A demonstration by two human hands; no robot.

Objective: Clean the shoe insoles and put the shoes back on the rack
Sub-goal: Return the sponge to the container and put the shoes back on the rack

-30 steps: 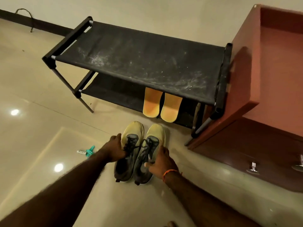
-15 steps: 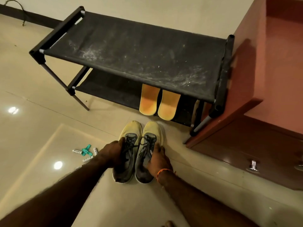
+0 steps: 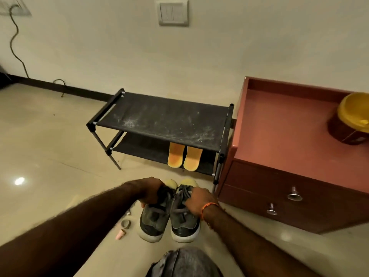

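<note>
Two shoes, two orange insoles, one rack, one cabinet, two drawer knobs

A plain cream plastered wall stood at the far side, carrying a pale square switch plate. A dark skirting strip ran along its foot. Glossy beige floor tiles reflected ceiling light at left. A reddish-brown wooden drawer cabinet stood at right.

- The shoes were grey with yellow toes and white soles.
- The insoles were orange.
- The rack was black, dust-streaked.
- The cabinet was reddish-brown.
</note>
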